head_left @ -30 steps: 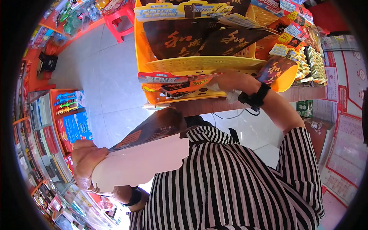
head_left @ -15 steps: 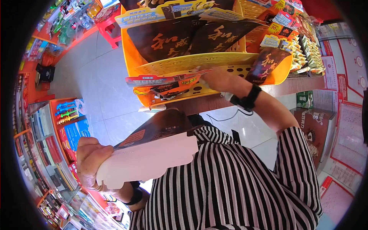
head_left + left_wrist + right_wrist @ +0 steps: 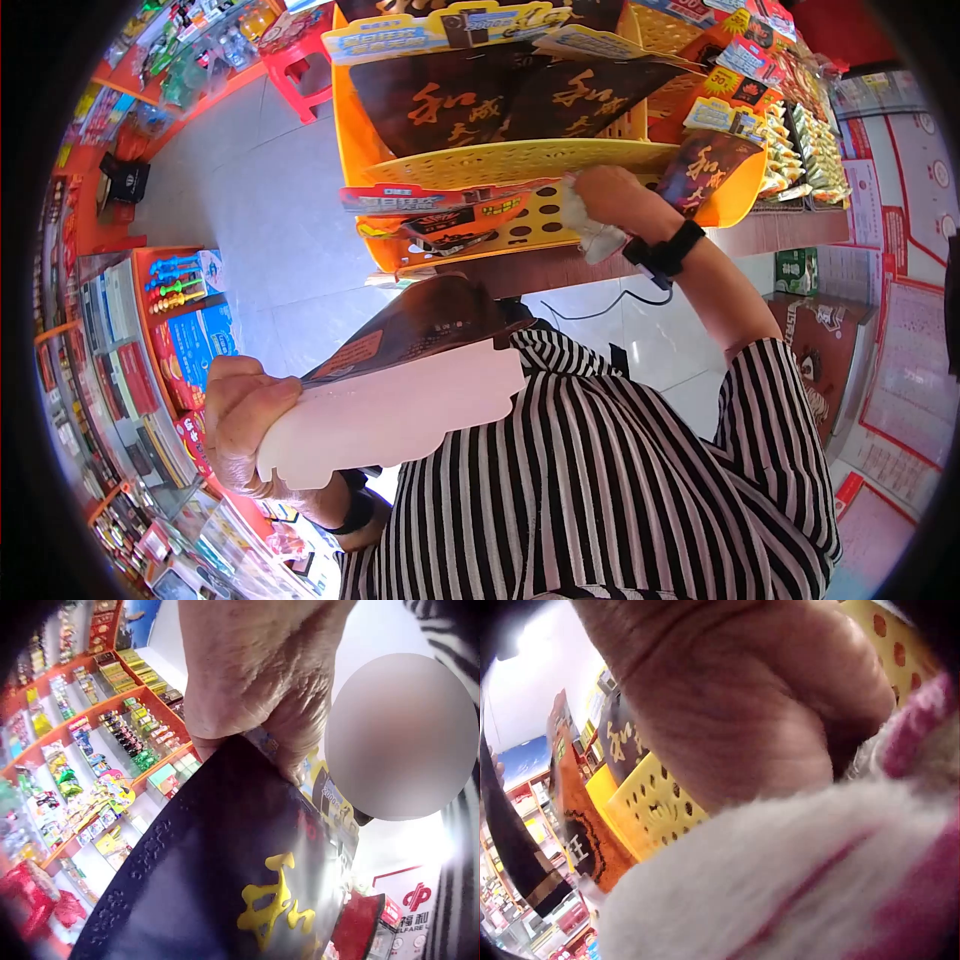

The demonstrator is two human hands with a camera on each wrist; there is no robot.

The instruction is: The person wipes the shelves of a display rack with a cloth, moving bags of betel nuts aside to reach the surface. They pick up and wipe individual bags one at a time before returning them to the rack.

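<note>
In the head view my left hand (image 3: 240, 420) pinches a dark snack bag (image 3: 420, 320) at one end, with its pale cardboard header (image 3: 390, 415) facing up. The left wrist view shows the bag's dark front (image 3: 217, 847) with yellow lettering, thumb and fingers at its top edge. My right hand (image 3: 625, 200) is in the front tier of the yellow rack (image 3: 530, 158), gripping a white cloth (image 3: 598, 238). Close up, the cloth (image 3: 780, 862) is fluffy with pink stripes, and the hand's fingertips are hidden. Left of this hand lie upright packets (image 3: 440, 218).
Dark bags (image 3: 440, 105) fill the rack's rear tier, and another dark bag (image 3: 705, 170) leans at its right end. Small wrapped snacks (image 3: 815, 150) stand beyond. A red stool (image 3: 300, 75) and stocked shelves (image 3: 130, 360) are at the left. A cable (image 3: 610, 310) hangs below the counter.
My right hand has moved right along the front tier with the cloth, away from the packets, uncovering more of the perforated floor. My left hand still holds the bag in much the same pose.
</note>
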